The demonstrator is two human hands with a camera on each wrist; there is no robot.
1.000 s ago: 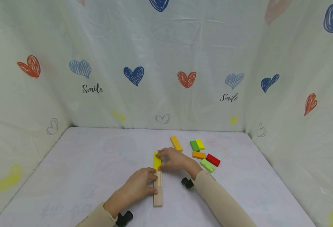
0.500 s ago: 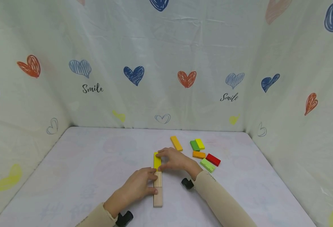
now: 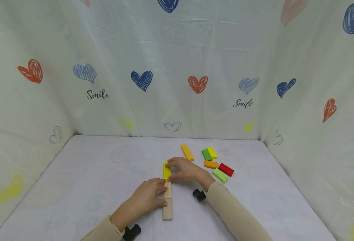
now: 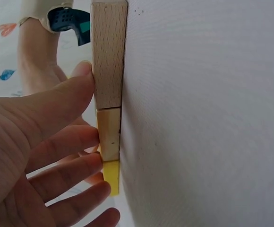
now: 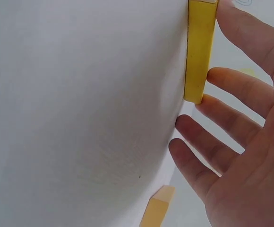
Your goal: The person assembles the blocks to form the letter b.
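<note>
Three wooden blocks lie end to end in a straight row on the white table. Nearest is a plain wood block (image 3: 168,214), then a striped wood block (image 3: 169,191), then a yellow block (image 3: 166,173). My left hand (image 3: 145,196) reaches over the row from the left; its thumb is at the plain block (image 4: 109,56) and its fingertips touch along the two beyond. From the right, my right hand (image 3: 186,169) has its thumb at the near end of the yellow block (image 5: 199,52) and two fingertips toward the far end. Fingers of both hands are fairly straight.
Loose blocks lie to the right and beyond: orange-yellow (image 3: 187,152), green (image 3: 206,155), bright yellow (image 3: 212,153), orange (image 3: 211,164), red (image 3: 226,169) and light green (image 3: 220,175). A white curtain (image 3: 170,107) with printed hearts encloses the table's back and sides.
</note>
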